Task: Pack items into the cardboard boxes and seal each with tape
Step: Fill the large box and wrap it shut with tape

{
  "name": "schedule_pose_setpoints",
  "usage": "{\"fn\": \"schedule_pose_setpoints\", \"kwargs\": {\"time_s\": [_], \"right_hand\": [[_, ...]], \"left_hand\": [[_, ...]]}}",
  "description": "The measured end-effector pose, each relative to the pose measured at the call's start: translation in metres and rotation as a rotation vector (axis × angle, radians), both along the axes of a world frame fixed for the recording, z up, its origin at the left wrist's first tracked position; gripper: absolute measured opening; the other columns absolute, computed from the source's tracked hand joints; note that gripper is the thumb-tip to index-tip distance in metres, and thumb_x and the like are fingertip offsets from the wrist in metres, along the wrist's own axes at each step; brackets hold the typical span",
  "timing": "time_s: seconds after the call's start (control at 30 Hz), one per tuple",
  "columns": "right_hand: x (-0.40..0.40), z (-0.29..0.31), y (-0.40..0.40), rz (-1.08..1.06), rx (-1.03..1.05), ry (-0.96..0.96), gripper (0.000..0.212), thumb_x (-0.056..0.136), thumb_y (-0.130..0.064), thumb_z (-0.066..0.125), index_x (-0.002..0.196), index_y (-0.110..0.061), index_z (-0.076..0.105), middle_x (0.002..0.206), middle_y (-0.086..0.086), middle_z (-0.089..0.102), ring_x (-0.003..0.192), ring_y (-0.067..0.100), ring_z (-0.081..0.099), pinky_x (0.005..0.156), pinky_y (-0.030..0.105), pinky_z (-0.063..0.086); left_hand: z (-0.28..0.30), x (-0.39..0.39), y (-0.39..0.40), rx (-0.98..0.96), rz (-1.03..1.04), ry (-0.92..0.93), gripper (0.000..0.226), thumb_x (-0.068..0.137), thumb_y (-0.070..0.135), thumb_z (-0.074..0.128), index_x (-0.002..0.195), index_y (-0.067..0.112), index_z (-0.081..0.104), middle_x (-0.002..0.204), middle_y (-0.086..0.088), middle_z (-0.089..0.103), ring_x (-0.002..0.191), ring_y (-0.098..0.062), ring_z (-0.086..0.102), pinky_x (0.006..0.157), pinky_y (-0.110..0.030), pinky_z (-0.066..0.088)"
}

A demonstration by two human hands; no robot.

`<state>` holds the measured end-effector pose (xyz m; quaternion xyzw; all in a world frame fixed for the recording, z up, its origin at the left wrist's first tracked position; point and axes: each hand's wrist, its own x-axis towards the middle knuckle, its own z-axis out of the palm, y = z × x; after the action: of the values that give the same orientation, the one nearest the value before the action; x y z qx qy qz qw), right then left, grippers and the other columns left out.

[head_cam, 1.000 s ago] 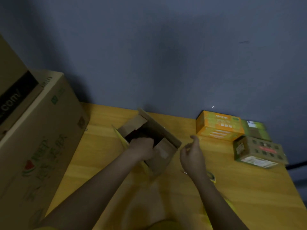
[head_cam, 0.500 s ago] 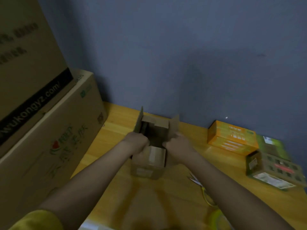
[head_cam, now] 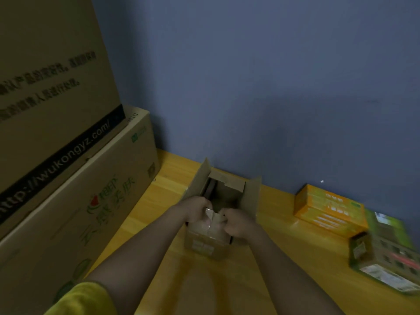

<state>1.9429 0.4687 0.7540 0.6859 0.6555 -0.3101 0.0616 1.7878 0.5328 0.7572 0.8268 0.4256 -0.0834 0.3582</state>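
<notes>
A small brown cardboard box point(head_cam: 205, 245) stands upright on the wooden table near the wall, its left, right and far flaps raised and its inside dark. My left hand point(head_cam: 196, 208) grips the near flap of the box at its left side. My right hand point(head_cam: 236, 221) grips the same near flap from the right, with a taped seam showing between the two hands. An orange carton point(head_cam: 327, 211) lies to the right by the wall. Beside it sits a green packet point(head_cam: 386, 255) with a printed label.
Two large cardboard cartons point(head_cam: 68, 178) are stacked at the left and take up that side of the wooden table point(head_cam: 261, 280). A blue wall runs right behind the small box.
The small box went from tilted to standing upright. My right hand came in from the right and took hold of its near flap beside my left hand. The camera moved closer.
</notes>
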Motion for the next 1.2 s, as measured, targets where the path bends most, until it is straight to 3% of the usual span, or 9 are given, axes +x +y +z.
{"fn": "schedule_pose_setpoints", "kwargs": {"time_s": [0.07, 0.1, 0.17, 0.23, 0.4, 0.67, 0.8, 1.0, 1.2], "right_hand": [[0.004, -0.002, -0.004, -0.063, 0.040, 0.107, 0.003, 0.094, -0.029, 0.055, 0.091, -0.030, 0.054, 0.085, -0.008, 0.053, 0.081, 0.018, 0.053, 0.068, 0.033, 0.042], [0.005, -0.003, -0.005, -0.076, 0.058, 0.153, 0.016, 0.093, -0.027, 0.055, 0.082, -0.035, 0.049, 0.080, -0.010, 0.051, 0.079, 0.017, 0.053, 0.069, 0.035, 0.044], [0.005, -0.003, -0.011, -0.088, 0.100, 0.234, 0.032, 0.095, -0.020, 0.054, 0.072, -0.037, 0.040, 0.072, -0.010, 0.046, 0.073, 0.015, 0.048, 0.067, 0.038, 0.044], [0.005, -0.001, -0.016, -0.100, 0.131, 0.274, 0.026, 0.096, -0.018, 0.053, 0.078, -0.033, 0.042, 0.072, -0.008, 0.045, 0.072, 0.014, 0.045, 0.060, 0.030, 0.036], [0.008, -0.003, -0.021, -0.115, 0.158, 0.368, 0.015, 0.096, -0.019, 0.054, 0.084, -0.025, 0.047, 0.078, -0.001, 0.050, 0.072, 0.014, 0.047, 0.062, 0.030, 0.034], [0.008, -0.004, -0.018, -0.172, 0.111, 0.367, 0.026, 0.094, -0.022, 0.056, 0.075, -0.036, 0.044, 0.077, -0.005, 0.051, 0.073, 0.015, 0.049, 0.067, 0.033, 0.037], [0.005, 0.000, -0.017, -0.159, 0.093, 0.343, 0.027, 0.097, -0.021, 0.052, 0.076, -0.034, 0.042, 0.074, -0.006, 0.046, 0.067, 0.012, 0.044, 0.062, 0.031, 0.032], [0.003, 0.001, -0.016, -0.146, 0.087, 0.378, 0.023, 0.099, -0.018, 0.050, 0.079, -0.029, 0.044, 0.073, -0.002, 0.043, 0.064, 0.013, 0.038, 0.058, 0.030, 0.028], [0.004, 0.004, -0.015, -0.161, 0.089, 0.389, 0.019, 0.098, -0.018, 0.051, 0.080, -0.024, 0.050, 0.072, -0.002, 0.044, 0.065, 0.013, 0.040, 0.058, 0.028, 0.029]], "left_hand": [[-0.003, -0.003, 0.003, -0.048, 0.028, -0.037, 0.024, 0.086, 0.019, 0.070, 0.108, 0.011, 0.068, 0.101, -0.002, 0.066, 0.099, -0.020, 0.061, 0.092, -0.036, 0.049], [-0.005, -0.004, 0.004, -0.079, 0.051, -0.067, 0.023, 0.086, 0.019, 0.070, 0.108, 0.011, 0.068, 0.101, -0.003, 0.066, 0.101, -0.021, 0.061, 0.092, -0.036, 0.048], [-0.007, -0.006, 0.004, -0.114, 0.087, -0.110, 0.027, 0.088, 0.020, 0.068, 0.113, 0.012, 0.066, 0.108, -0.004, 0.065, 0.109, -0.022, 0.059, 0.090, -0.030, 0.045], [-0.009, -0.006, 0.004, -0.145, 0.125, -0.128, 0.032, 0.091, 0.018, 0.064, 0.122, 0.012, 0.062, 0.115, -0.004, 0.062, 0.113, -0.022, 0.056, 0.088, -0.024, 0.041], [-0.010, -0.002, 0.007, -0.191, 0.138, -0.137, 0.012, 0.087, 0.017, 0.069, 0.094, 0.026, 0.065, 0.102, 0.002, 0.064, 0.106, -0.021, 0.059, 0.091, -0.032, 0.048], [-0.008, 0.001, 0.004, -0.200, 0.114, -0.167, 0.014, 0.088, 0.012, 0.064, 0.097, 0.022, 0.067, 0.088, 0.012, 0.060, 0.093, -0.013, 0.058, 0.072, -0.022, 0.046], [-0.005, -0.001, 0.003, -0.237, 0.101, -0.224, 0.011, 0.088, 0.010, 0.059, 0.090, 0.018, 0.066, 0.102, -0.005, 0.066, 0.100, -0.020, 0.060, 0.090, -0.035, 0.049], [-0.012, -0.002, 0.004, -0.198, 0.158, -0.298, 0.021, 0.089, 0.020, 0.067, 0.070, 0.026, 0.061, 0.071, 0.011, 0.056, 0.072, -0.002, 0.051, 0.067, -0.020, 0.041], [-0.012, -0.002, 0.007, -0.175, 0.107, -0.255, 0.018, 0.091, 0.023, 0.064, 0.073, 0.025, 0.066, 0.071, 0.010, 0.058, 0.075, -0.007, 0.054, 0.071, -0.023, 0.041]]}}
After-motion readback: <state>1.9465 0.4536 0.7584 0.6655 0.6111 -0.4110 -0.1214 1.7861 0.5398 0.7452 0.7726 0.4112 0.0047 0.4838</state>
